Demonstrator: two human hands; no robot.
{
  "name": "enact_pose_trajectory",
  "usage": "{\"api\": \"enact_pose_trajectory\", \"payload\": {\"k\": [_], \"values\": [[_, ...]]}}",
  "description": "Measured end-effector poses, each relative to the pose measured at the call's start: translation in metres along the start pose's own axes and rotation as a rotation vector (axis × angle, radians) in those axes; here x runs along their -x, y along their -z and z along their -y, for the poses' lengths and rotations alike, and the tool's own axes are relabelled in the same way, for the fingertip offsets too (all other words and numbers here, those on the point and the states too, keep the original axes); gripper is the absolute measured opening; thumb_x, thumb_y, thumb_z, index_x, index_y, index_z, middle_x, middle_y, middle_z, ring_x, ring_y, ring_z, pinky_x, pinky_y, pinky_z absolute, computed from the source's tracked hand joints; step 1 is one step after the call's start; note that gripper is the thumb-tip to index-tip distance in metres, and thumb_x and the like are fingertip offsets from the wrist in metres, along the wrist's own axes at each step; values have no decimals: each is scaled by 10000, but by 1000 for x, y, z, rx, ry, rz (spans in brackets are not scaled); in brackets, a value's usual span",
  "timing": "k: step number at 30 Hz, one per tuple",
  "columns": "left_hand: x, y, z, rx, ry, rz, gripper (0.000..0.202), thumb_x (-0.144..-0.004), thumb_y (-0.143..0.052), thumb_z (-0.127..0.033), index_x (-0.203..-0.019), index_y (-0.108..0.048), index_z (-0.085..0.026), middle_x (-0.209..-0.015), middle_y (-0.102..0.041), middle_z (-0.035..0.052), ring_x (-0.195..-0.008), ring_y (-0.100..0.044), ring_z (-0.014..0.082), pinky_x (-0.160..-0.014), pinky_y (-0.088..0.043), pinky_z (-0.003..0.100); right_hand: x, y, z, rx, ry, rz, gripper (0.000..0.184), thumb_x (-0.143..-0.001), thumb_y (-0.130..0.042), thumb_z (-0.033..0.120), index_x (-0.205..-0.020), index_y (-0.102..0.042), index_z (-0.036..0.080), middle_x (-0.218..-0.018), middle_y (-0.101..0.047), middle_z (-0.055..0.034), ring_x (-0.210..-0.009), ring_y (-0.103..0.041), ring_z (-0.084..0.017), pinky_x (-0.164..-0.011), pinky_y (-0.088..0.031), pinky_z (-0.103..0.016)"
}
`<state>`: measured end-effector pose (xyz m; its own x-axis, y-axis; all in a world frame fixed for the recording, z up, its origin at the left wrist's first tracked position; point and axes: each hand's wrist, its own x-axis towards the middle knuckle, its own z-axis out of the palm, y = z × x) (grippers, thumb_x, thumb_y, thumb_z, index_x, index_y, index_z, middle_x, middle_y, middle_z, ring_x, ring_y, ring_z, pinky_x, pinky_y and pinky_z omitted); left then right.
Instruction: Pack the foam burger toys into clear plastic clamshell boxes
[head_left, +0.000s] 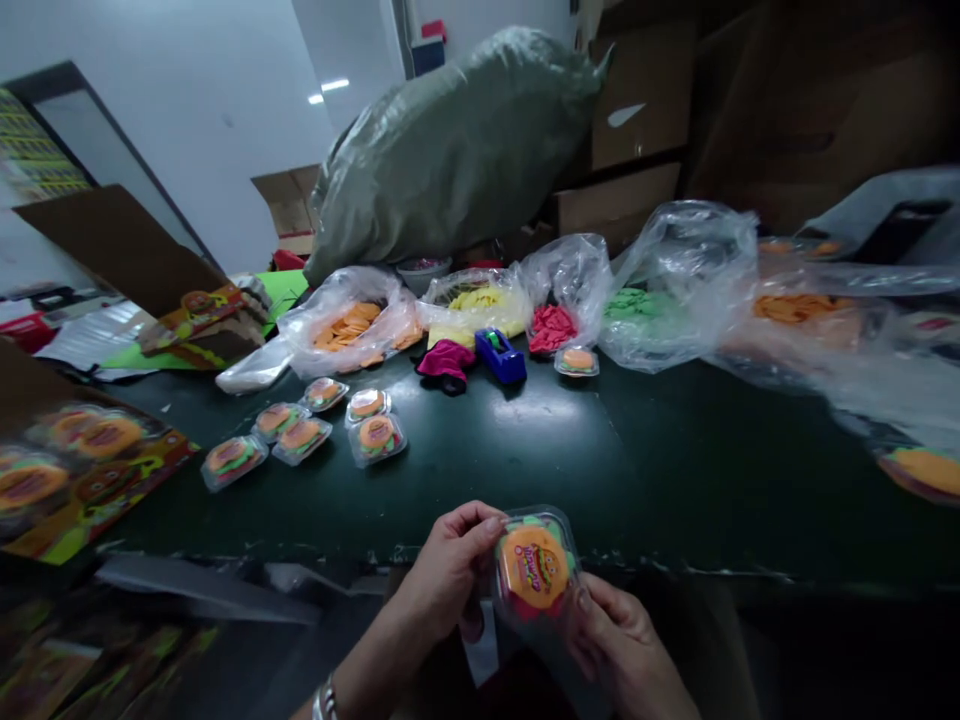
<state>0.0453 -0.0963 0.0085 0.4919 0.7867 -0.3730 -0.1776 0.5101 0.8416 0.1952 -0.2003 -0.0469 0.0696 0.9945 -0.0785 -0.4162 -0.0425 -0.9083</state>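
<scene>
A clear plastic box with a toy burger [534, 568] inside is held up near the table's front edge, its printed orange bun facing me. My left hand [454, 560] pinches the box's upper left side between thumb and fingers. On the lower right side, my right hand [619, 640] grips the same box, thumb on the edge. Some of the fingers behind the box are hidden. Farther off on the dark green table [480, 440] lie several more boxed burgers [377, 436], grouped to the left. One more boxed burger [577, 361] sits near the middle back.
A blue tape dispenser [501, 357] stands beside a magenta and black cloth [445, 364]. Behind them are clear bags of orange pieces [347, 327], yellow pieces [476, 299], red pieces [553, 328] and green pieces [634, 305]. A display carton [112, 490] with boxed burgers stands at the left; a large sack [457, 150] rises at the back.
</scene>
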Motion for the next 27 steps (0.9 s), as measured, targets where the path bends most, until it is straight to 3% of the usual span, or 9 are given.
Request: {"api": "enact_pose_trajectory", "payload": {"k": [6,10,12,14,16,18,22,27], "values": [[-6,-14,7,73,-111,-63,322,-616,-810,-368,-663,-582,-146,-570,-559,-33,-500,-463,72,-514,-370,182,7,4,7,88,-23,-30,439,-858,-548,543,-633,-526,167,-496,-404,47,-475,-301,-77,-470,-218,-228],[1,-4,8,-50,-51,-24,316,-626,-796,-381,-648,-604,-132,-538,-518,-37,-477,-407,64,-491,-318,180,17,14,9,184,-177,177,455,-797,-582,604,-681,-599,164,-562,-476,16,-508,-379,-96,-484,-287,-224],[10,4,15,-124,17,6,311,-640,-785,-390,-660,-620,-127,-536,-506,-36,-477,-383,62,-482,-287,179,27,17,5,194,-243,208,428,-753,-629,604,-786,-649,177,-647,-530,-1,-549,-437,-115,-513,-353,-231],[21,10,27,-179,74,27,319,-632,-787,-402,-656,-631,-124,-542,-506,-32,-491,-374,65,-480,-277,179,41,16,-4,150,-234,50,407,-722,-664,589,-866,-643,209,-676,-539,8,-559,-461,-124,-525,-393,-236],[32,13,41,-219,131,52,328,-625,-790,-411,-641,-635,-123,-538,-503,-33,-497,-368,67,-483,-283,180,55,11,-17,85,-208,-184,362,-715,-686,554,-833,-607,221,-679,-533,16,-579,-482,-135,-537,-421,-237],[43,14,54,-229,197,66,325,-626,-788,-412,-640,-639,-123,-528,-499,-38,-488,-360,65,-486,-289,182,69,3,-28,13,-239,-313,333,-705,-720,499,-794,-577,212,-720,-541,11,-635,-502,-145,-574,-443,-238],[61,17,70,-190,329,27,319,-616,-789,-401,-649,-636,-122,-571,-550,-15,-516,-418,83,-522,-331,195,89,-6,-41,-110,-363,-316,308,-715,-735,448,-791,-556,209,-704,-519,32,-629,-467,-127,-579,-418,-221],[75,26,74,-278,342,27,294,-659,-749,-399,-653,-639,-126,-603,-562,0,-557,-432,102,-542,-346,202,96,-9,-39,-29,-399,-244,290,-740,-702,466,-826,-599,210,-750,-538,17,-668,-466,-142,-603,-410,-231]]}}
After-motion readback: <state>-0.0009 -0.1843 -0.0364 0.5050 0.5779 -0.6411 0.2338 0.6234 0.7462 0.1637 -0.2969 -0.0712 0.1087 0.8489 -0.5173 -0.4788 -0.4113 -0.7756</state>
